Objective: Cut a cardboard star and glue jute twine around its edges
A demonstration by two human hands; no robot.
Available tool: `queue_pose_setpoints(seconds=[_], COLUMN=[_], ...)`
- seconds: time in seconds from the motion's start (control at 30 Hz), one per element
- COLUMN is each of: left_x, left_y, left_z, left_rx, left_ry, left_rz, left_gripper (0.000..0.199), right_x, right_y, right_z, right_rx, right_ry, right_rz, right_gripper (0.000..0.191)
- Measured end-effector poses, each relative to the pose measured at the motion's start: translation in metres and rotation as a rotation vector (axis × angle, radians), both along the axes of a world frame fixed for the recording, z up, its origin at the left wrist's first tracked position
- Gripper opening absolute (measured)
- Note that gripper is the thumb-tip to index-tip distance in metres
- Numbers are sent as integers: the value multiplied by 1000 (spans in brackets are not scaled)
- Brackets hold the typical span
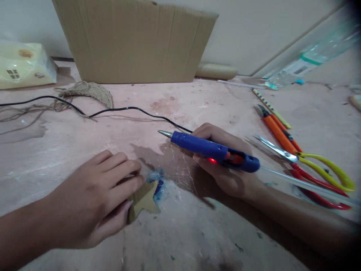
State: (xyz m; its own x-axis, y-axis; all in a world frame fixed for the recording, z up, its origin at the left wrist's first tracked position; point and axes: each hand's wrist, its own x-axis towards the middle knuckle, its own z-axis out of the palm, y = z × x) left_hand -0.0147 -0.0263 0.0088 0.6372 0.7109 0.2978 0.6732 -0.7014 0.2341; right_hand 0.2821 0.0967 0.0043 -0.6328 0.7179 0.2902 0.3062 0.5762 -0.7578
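The left hand [97, 190] pinched cardboard [145, 197], cut out but bare on top; the right hand [231, 182] gripped a glue gun [203, 146] toward two o'clock.

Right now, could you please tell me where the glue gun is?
In the head view, the glue gun is in the right hand, right of the cardboard star.

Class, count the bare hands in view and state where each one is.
2. The left hand is at lower left, holding a tan, pointed cardboard cutout; the right hand is right of centre, gripping a blue plastic glue gun.
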Motion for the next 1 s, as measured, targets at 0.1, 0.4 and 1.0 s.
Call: queue_pose_setpoints(seconds=[0.1,0.4,1.0], left_x=[0,2,-133], left_y=[2,-3,87], left_z=[0,-4,8], left_rx=[48,35,-51], left_ry=[20,-33,-55], left_rz=[-22,2,405], left_gripper=[36,28,25], right_x=[0,0,-4], right_y=[0,0,5], right_z=[-1,-3,-5], right_rx=[-26,-60,-154], right_ry=[-11,11,103], right_rz=[-3,8,-103], right_gripper=[14,15,13])
